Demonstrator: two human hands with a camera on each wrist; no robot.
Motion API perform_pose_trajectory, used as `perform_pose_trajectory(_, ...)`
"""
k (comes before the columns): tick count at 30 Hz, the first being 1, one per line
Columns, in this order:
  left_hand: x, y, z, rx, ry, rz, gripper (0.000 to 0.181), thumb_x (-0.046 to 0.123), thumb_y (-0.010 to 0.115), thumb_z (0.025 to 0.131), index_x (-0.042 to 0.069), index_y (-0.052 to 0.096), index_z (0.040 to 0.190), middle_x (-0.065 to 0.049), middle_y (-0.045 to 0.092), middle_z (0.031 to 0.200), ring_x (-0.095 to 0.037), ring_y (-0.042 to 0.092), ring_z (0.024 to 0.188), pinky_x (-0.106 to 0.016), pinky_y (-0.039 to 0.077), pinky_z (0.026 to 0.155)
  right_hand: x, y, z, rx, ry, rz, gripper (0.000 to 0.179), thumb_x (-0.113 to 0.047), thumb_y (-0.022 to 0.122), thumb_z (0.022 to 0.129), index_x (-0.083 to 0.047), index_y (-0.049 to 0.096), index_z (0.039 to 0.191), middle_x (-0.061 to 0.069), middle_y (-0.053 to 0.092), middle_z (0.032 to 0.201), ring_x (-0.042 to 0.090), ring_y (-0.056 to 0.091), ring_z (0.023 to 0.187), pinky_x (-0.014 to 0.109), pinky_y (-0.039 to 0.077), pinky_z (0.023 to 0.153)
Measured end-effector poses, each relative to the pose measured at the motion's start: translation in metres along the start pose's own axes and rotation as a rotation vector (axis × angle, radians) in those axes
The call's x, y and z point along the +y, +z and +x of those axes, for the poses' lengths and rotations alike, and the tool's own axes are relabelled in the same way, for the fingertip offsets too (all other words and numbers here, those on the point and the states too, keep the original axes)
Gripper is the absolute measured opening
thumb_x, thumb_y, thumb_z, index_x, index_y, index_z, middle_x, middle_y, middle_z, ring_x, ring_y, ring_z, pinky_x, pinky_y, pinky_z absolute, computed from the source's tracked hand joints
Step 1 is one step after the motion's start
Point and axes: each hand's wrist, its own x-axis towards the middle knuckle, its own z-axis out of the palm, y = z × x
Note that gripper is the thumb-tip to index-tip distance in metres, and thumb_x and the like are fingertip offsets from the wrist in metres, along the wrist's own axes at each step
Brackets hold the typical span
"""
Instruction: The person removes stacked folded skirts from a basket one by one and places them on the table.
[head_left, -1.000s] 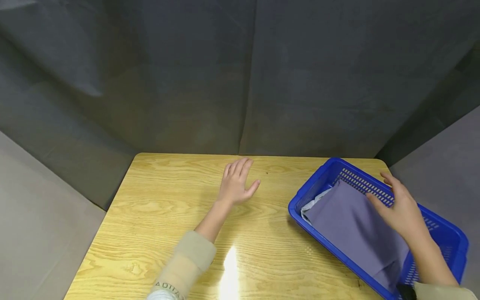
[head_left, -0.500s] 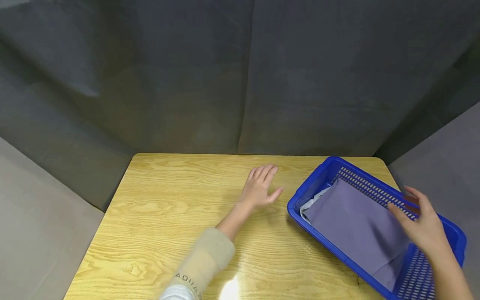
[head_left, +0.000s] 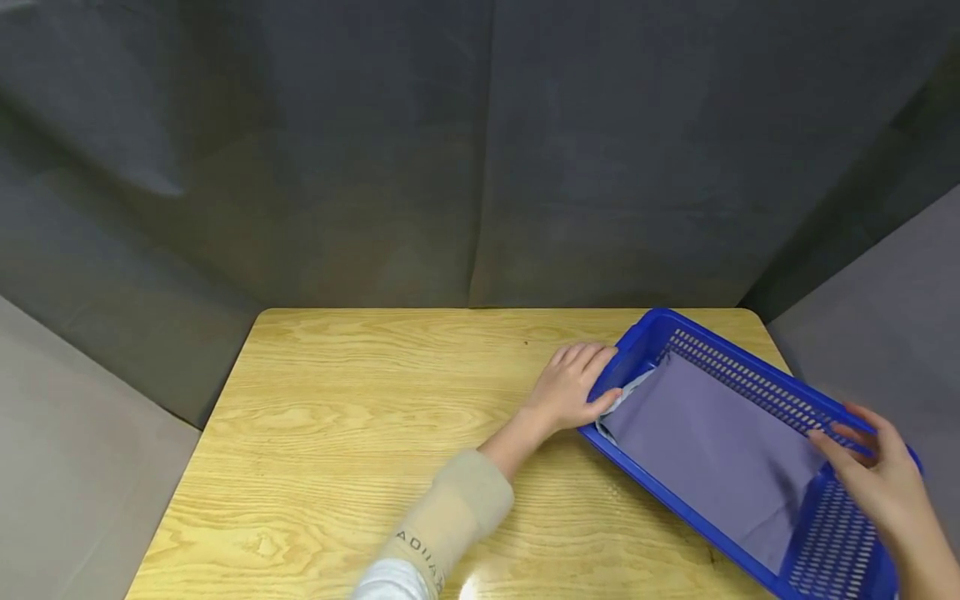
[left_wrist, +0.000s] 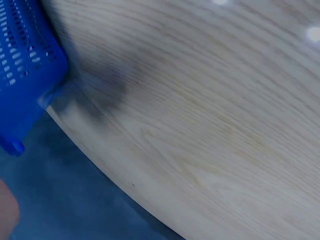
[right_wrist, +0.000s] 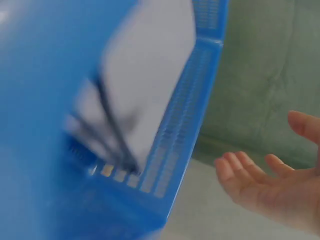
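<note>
A blue plastic basket with slotted walls sits at a slant on the right side of the table. Inside lies a folded purple-grey cloth, with a light-coloured cloth showing past its left edge. My left hand is at the basket's left end, fingers fairly straight and fingertips right at the rim, thumb over the edge. By the far right side of the basket, my right hand has its thumb and fingers spread apart around the rim; the right wrist view shows this hand holding nothing.
The wooden table stretches out to the left of the basket. Dark grey curtains hang behind the table's far edge, and lighter grey panels stand at the sides.
My left hand has moved right across the table to the basket's left rim. My right hand has shifted right and toward me, from over the cloth to the right part of the basket.
</note>
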Motion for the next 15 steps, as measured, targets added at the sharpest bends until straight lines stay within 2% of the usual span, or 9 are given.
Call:
perform_pose_trajectory(2, 0.006, 0.003, 0.004, -0.042, 0.004, -0.012, 0.055, 0.047, 0.044, 0.090, 0.015, 0.041, 0.135, 0.000, 0.046, 0.131, -0.015, 0.039, 0.123, -0.030, 0.028, 0.104, 0.009, 0.001, 0.003, -0.012, 0.000, 0.025, 0.077, -0.036, 0.049, 0.092, -0.004, 0.005, 0.146, 0.033, 0.035, 0.133, 0.020, 0.057, 0.091, 0.027, 0.051, 0.063)
perform_pose_trajectory(3, 0.008, 0.004, 0.006, -0.066, 0.004, -0.015, 0.055, 0.047, 0.043, 0.091, 0.016, 0.040, 0.136, 0.000, 0.045, 0.132, -0.014, 0.038, 0.124, -0.029, 0.027, 0.105, 0.017, 0.002, 0.005, -0.020, -0.002, 0.021, 0.078, -0.037, 0.049, 0.092, -0.003, 0.004, 0.146, 0.033, 0.035, 0.131, 0.006, 0.055, 0.083, 0.022, 0.048, 0.056)
perform_pose_trajectory(4, 0.011, 0.005, 0.008, -0.087, 0.005, -0.020, 0.056, 0.047, 0.042, 0.091, 0.016, 0.039, 0.137, 0.001, 0.044, 0.133, -0.014, 0.037, 0.125, -0.029, 0.026, 0.105, 0.026, 0.004, 0.009, -0.028, -0.003, 0.030, 0.079, -0.037, 0.050, 0.091, -0.004, 0.004, 0.146, 0.033, 0.036, 0.131, 0.001, 0.051, 0.080, 0.017, 0.045, 0.051)
perform_pose_trajectory(5, 0.014, 0.007, 0.010, -0.105, 0.009, -0.021, 0.056, 0.048, 0.042, 0.091, 0.017, 0.038, 0.137, 0.001, 0.044, 0.134, -0.014, 0.037, 0.125, -0.028, 0.026, 0.106, 0.038, 0.007, 0.013, -0.025, -0.006, 0.032, 0.080, -0.038, 0.052, 0.090, -0.007, 0.005, 0.147, 0.029, 0.040, 0.128, -0.009, 0.045, 0.076, 0.018, 0.046, 0.051)
perform_pose_trajectory(6, 0.017, 0.008, 0.012, -0.123, 0.011, -0.019, 0.056, 0.048, 0.041, 0.091, 0.017, 0.038, 0.138, 0.001, 0.043, 0.135, -0.014, 0.036, 0.126, -0.028, 0.025, 0.106, 0.047, 0.009, 0.017, -0.044, -0.007, 0.047, 0.081, -0.039, 0.052, 0.090, -0.007, 0.004, 0.147, 0.037, 0.033, 0.130, -0.008, 0.045, 0.076, 0.019, 0.047, 0.051)
perform_pose_trajectory(7, 0.019, 0.009, 0.014, -0.135, 0.015, -0.019, 0.056, 0.048, 0.041, 0.092, 0.017, 0.037, 0.138, 0.001, 0.043, 0.135, -0.014, 0.036, 0.126, -0.028, 0.025, 0.106, 0.060, 0.013, 0.023, -0.042, 0.002, 0.052, 0.082, -0.041, 0.054, 0.089, -0.012, 0.004, 0.148, 0.035, 0.033, 0.130, -0.014, 0.039, 0.076, 0.019, 0.047, 0.051)
perform_pose_trajectory(10, 0.027, 0.013, 0.021, -0.171, 0.027, -0.015, 0.057, 0.049, 0.040, 0.091, 0.018, 0.036, 0.139, 0.002, 0.042, 0.135, -0.013, 0.036, 0.126, -0.028, 0.025, 0.106, 0.096, 0.025, 0.041, -0.023, 0.027, 0.039, 0.083, -0.046, 0.054, 0.087, -0.023, 0.003, 0.148, 0.031, 0.033, 0.134, -0.007, 0.044, 0.080, 0.020, 0.048, 0.052)
perform_pose_trajectory(11, 0.029, 0.014, 0.023, -0.180, 0.029, -0.019, 0.057, 0.049, 0.040, 0.091, 0.018, 0.035, 0.139, 0.002, 0.042, 0.135, -0.013, 0.036, 0.126, -0.027, 0.025, 0.106, 0.106, 0.029, 0.045, -0.014, 0.032, 0.036, 0.084, -0.048, 0.055, 0.086, -0.026, 0.003, 0.148, 0.030, 0.033, 0.134, -0.011, 0.040, 0.079, 0.020, 0.048, 0.052)
perform_pose_trajectory(15, 0.037, 0.021, 0.029, -0.232, 0.005, -0.061, 0.059, 0.050, 0.041, 0.091, 0.018, 0.032, 0.140, 0.002, 0.041, 0.135, -0.012, 0.036, 0.125, -0.025, 0.028, 0.105, 0.123, 0.034, 0.053, -0.011, 0.045, 0.043, 0.087, -0.048, 0.056, 0.085, -0.022, 0.002, 0.148, 0.033, 0.030, 0.136, -0.013, 0.040, 0.077, 0.018, 0.047, 0.053)
